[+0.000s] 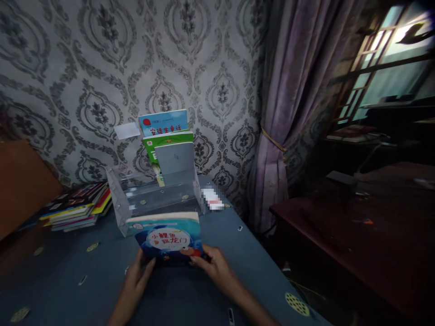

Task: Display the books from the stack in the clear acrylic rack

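Observation:
A blue picture book with red lettering on a white oval stands tilted in front of a clear acrylic rack. My left hand grips its lower left corner, and my right hand its lower right corner, thumbs on the cover and other fingers mostly hidden behind. Upright in the back of the rack are a light blue book, a green book and a grey-backed book, overlapping one another. The rack's front tiers are see-through.
A pile of books lies left of the rack, near a brown box. A blurred white item is right of the rack on the blue tablecloth. Patterned wall behind; purple curtain and dark red table at right.

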`<control>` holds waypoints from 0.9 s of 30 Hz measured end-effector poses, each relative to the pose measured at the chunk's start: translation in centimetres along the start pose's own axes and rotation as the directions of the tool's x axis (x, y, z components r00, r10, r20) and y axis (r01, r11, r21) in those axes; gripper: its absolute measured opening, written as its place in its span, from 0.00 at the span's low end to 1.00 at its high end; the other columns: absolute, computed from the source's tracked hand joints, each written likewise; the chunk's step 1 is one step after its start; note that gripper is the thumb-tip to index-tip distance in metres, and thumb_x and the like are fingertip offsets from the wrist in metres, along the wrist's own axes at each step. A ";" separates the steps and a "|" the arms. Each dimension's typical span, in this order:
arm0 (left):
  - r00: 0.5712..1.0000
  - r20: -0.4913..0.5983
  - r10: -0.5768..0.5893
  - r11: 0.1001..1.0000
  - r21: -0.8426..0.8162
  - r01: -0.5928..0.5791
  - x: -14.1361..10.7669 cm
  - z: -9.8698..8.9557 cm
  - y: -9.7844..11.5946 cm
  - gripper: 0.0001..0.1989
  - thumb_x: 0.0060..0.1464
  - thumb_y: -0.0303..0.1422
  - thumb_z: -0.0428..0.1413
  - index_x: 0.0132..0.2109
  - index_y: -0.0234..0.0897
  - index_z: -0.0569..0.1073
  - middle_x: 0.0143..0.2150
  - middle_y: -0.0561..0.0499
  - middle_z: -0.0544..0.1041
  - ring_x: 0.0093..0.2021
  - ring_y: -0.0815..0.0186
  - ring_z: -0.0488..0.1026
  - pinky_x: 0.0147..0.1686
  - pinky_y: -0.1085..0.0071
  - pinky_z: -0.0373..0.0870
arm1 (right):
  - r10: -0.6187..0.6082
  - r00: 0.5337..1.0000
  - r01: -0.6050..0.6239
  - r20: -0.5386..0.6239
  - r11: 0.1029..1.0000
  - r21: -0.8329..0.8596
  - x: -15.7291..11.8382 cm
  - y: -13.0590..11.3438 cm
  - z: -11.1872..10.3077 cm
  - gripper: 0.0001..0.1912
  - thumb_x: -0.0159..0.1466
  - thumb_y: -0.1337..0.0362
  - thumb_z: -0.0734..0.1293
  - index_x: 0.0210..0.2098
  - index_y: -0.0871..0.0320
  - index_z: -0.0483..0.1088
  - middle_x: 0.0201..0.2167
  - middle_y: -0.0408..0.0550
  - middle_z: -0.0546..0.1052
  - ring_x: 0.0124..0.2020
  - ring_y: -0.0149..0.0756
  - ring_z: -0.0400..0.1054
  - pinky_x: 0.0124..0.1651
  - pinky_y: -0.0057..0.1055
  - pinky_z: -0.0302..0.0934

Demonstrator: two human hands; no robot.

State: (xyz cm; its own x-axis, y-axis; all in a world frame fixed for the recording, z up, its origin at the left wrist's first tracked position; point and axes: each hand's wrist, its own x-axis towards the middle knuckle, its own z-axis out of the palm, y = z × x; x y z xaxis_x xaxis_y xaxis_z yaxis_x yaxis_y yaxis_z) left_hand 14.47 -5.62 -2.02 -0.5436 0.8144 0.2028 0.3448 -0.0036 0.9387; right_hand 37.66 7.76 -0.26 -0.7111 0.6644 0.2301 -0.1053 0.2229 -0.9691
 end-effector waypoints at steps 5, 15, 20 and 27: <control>0.997 0.047 0.064 0.993 0.101 -0.069 -0.1 -0.4 0.0 0.29 0.54 0.54 0.58 0.56 0.40 0.75 0.56 0.42 0.80 0.58 0.49 0.75 0.59 0.54 0.73 | -0.038 0.999 0.040 0.035 0.997 -0.062 -0.5 -0.5 -0.4 0.25 0.67 0.45 0.64 0.52 0.54 0.78 0.44 0.52 0.83 0.43 0.48 0.77 0.49 0.42 0.70; 0.994 0.064 0.094 0.983 0.153 -0.102 -0.3 0.1 0.9 0.27 0.59 0.51 0.53 0.58 0.39 0.73 0.57 0.43 0.79 0.58 0.50 0.76 0.57 0.55 0.74 | -0.023 0.999 0.029 0.042 0.989 -0.148 -1.2 -0.5 -0.9 0.25 0.67 0.45 0.64 0.54 0.55 0.76 0.49 0.55 0.81 0.51 0.52 0.75 0.56 0.48 0.68; 0.982 0.102 0.160 0.959 0.220 -0.179 0.4 -0.1 2.6 0.24 0.61 0.48 0.51 0.57 0.39 0.72 0.52 0.44 0.82 0.52 0.51 0.78 0.50 0.59 0.76 | -0.081 0.994 0.089 0.080 0.990 -0.110 -0.1 -1.3 -1.5 0.24 0.68 0.48 0.63 0.54 0.56 0.75 0.48 0.55 0.81 0.51 0.52 0.75 0.57 0.48 0.67; 0.942 0.082 0.326 0.917 0.214 -0.336 5.9 0.0 7.2 0.20 0.61 0.45 0.53 0.53 0.37 0.73 0.42 0.47 0.82 0.45 0.55 0.78 0.48 0.61 0.75 | -0.222 0.975 0.222 0.016 0.964 -0.145 5.1 -2.9 -3.4 0.19 0.67 0.53 0.66 0.51 0.58 0.74 0.46 0.53 0.81 0.45 0.46 0.76 0.49 0.41 0.70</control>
State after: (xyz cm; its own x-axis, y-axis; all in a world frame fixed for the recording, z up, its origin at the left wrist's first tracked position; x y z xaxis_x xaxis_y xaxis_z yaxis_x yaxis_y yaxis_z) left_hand 13.78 -0.88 5.97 -0.3369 0.8133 0.4744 0.6631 -0.1528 0.7328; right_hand 36.74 12.93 4.01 -0.6809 0.5870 0.4380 -0.1582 0.4660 -0.8705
